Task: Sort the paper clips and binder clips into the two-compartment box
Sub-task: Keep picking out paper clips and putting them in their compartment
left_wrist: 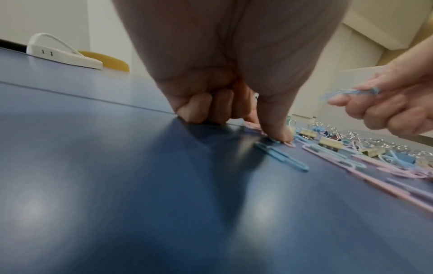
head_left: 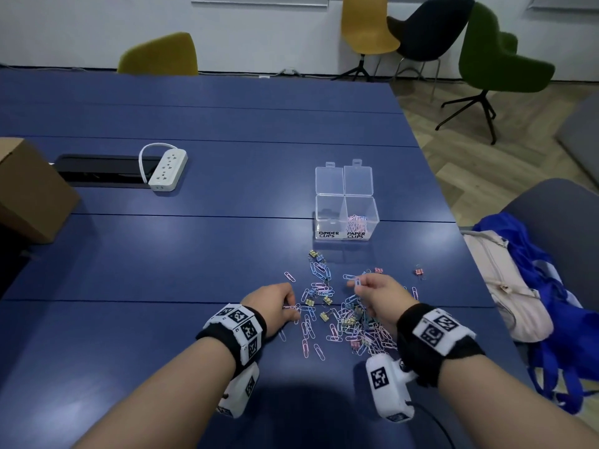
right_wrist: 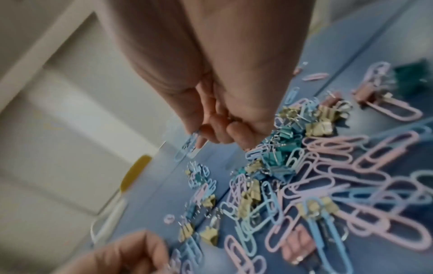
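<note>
Pinching a blue paper clip (head_left: 357,282) aloft, the right hand (head_left: 379,296) is readying it for the box (head_left: 346,218) beyond; the left hand (head_left: 275,306), fingers (left_wrist: 277,129) curled, is pressing a pink clip (left_wrist: 289,144) against the desk (head_left: 194,254), seemingly gathering it.

Soft overhead light, wide-angle bend, blurred wrist views.

The room was evenly and rather dimly lit from above, and pale glare patches lay on the table (head_left: 162,254), with a broad dark shadow at its near edge between the forearms. The head view was fairly sharp at centre but bowed and darkened toward its corners. In the left wrist view the left hand (left_wrist: 234,64) filled the top, soft and close, casting a shadow on the glossy surface; the far clips (left_wrist: 351,148) were out of focus. The right wrist view was smeared throughout by motion, the right hand (right_wrist: 211,92) and the wall behind it hazy.
</note>
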Demonstrator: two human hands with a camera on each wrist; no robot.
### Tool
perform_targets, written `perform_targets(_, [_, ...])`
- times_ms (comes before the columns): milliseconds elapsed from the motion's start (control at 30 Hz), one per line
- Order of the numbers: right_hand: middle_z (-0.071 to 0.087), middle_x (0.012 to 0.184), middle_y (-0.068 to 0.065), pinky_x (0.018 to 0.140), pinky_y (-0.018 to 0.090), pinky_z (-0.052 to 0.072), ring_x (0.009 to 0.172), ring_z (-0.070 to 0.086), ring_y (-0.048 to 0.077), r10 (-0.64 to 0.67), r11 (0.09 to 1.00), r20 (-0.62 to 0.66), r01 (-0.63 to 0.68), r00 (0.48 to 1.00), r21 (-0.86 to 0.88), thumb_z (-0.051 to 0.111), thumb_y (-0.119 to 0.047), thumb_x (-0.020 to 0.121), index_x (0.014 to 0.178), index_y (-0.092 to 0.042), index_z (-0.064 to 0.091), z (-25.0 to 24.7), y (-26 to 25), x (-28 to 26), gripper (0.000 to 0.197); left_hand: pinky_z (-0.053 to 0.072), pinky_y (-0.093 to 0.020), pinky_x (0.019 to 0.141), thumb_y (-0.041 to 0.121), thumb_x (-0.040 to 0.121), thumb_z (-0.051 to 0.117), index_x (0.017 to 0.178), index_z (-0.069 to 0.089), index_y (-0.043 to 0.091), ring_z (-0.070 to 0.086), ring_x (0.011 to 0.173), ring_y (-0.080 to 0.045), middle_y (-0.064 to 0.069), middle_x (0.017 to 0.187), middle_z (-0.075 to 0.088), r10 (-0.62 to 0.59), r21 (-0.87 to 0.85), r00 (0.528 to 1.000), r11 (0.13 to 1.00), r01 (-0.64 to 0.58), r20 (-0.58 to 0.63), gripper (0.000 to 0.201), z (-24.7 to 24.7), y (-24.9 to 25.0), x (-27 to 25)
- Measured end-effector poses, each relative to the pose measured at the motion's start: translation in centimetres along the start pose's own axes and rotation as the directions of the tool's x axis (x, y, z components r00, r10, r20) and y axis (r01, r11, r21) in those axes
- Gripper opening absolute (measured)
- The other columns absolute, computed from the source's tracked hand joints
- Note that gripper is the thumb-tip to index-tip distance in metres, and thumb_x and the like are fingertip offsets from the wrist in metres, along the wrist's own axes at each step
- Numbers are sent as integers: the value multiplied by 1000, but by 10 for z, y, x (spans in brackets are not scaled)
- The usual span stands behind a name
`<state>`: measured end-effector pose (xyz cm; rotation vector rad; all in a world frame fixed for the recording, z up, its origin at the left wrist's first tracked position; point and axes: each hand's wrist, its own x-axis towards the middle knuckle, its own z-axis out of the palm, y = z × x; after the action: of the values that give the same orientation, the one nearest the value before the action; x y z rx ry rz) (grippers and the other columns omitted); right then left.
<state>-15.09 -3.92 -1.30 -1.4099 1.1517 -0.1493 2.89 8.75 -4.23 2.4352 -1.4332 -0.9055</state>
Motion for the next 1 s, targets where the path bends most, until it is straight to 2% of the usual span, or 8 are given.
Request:
perform_targets(133, [50,73,6,51,24,39,60,42,14,95,820,99,-134,991,557,37,3,97,90,-3,60,-12,12,-2,25,42,-28,69,36,86,62,73,47,26,53,74,-15,7,75,58,25,-5,1000,1000,-25,16,23,0,3,5])
perform_targets(333, [44,72,10,45,25,44,53,48,17,23,627,231,-194,973,755,39,0,80,80,-3,51,-17,22,-9,13,34,-25,56,33,94,52,69,43,19,39,56,-11,5,62,44,-63,-371,998,926,66,19,30,-10,-5,1])
perform_targets(400, [44,71,9,46,25,35,51,40,15,-10,661,234,-169,972,731,44,-11,72,72,-5,48,-16,20,-14,7,35,-26,53,29,97,48,71,45,14,39,51,-15,-2,61,44,-130,-663,990,736,138,63,30,-13,-5,-3])
perform_targets(533, [45,64,4,43,23,27,47,33,12,10,812,152,-97,988,575,41,-17,93,68,-6,49,-9,15,-14,29,45,-22,44,8,96,46,73,47,8,49,52,-15,-10,69,51,-142,-973,966,57,224,214,23,-17,4,-11])
perform_targets(633, [51,59,3,40,20,28,44,36,12,7,899,130,-63,991,433,37,-5,96,85,-2,59,-1,10,-12,24,48,-21,43,-2,93,46,74,48,7,51,50,-16,-11,66,55,-111,-968,962,-48,245,248,21,-15,6,-15])
perform_targets(767, [47,59,3,38,20,29,47,37,11,47,938,109,-82,993,336,33,8,91,90,-3,62,2,8,-12,31,42,-19,38,-2,95,39,83,54,5,45,47,-13,-5,59,49,-113,-950,945,29,312,307,21,-6,9,-20])
perform_targets(867, [51,64,3,48,23,36,52,42,16,-23,995,22,25,999,-97,47,-9,92,76,-12,67,6,9,-8,25,22,-15,34,21,99,44,76,53,9,28,35,-7,5,44,33,-197,-938,938,147,315,285,27,-1,12,-18])
perform_targets(1000, [66,92,2,70,29,43,86,60,23,-169,597,81,167,982,-785,64,-45,81,99,-19,55,13,1,-13,33,34,-24,50,55,74,69,74,50,17,46,51,-15,3,59,50,-262,-520,963,833,191,-66,43,1,10,-18])
